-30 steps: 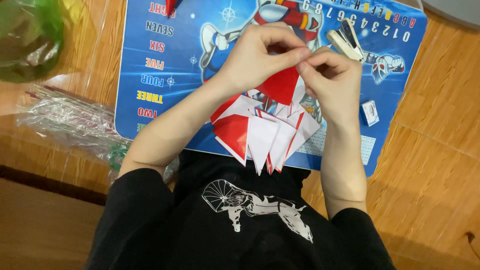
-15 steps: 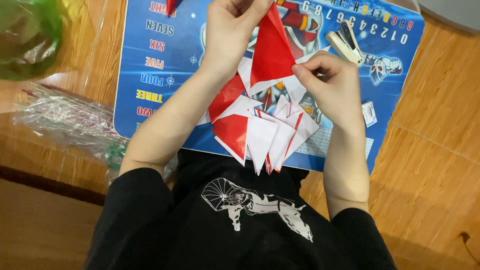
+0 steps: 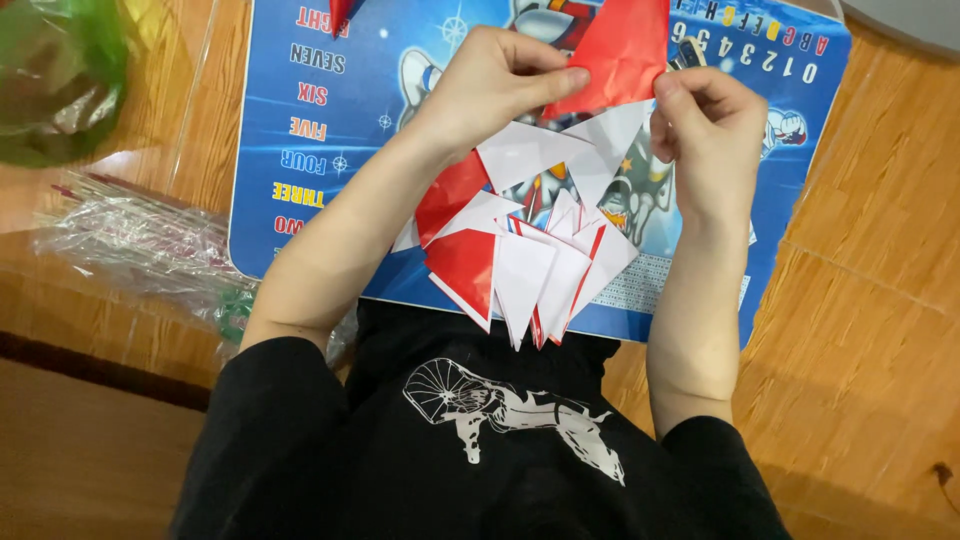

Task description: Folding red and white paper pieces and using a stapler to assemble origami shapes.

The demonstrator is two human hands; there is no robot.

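Largest first: the wooden counter carries a blue printed mat with cartoon figures, letters and numerals; the mat lies along the counter's near edge, directly in front of your black shirt.

On the mat's near half rests a fan of folded red-and-white paper triangles, their points aimed at the near edge and overlapping one another.

Above that fan you hold a red paper sheet, raised off the mat toward its far edge. Your left hand pinches the sheet's lower left side, fingers narrow and closed on it. Your right hand grips the sheet's lower right side, where a white flap hangs down; its fingers are likewise closed on the paper.

Step in hand, as judged: shaping the red sheet into another folded piece like those below. The next move would call for meeting edges squarely and pressing a firm crease, best against a bare part of the mat.

Around: clear cellophane wrapping lies at the mat's left edge; a blurred green plastic bag sits at the counter's far left corner. A small dark object beside the right hand is too hidden to identify. The fan occupies the nearest flat space, so it stands in the way of laying the sheet down.
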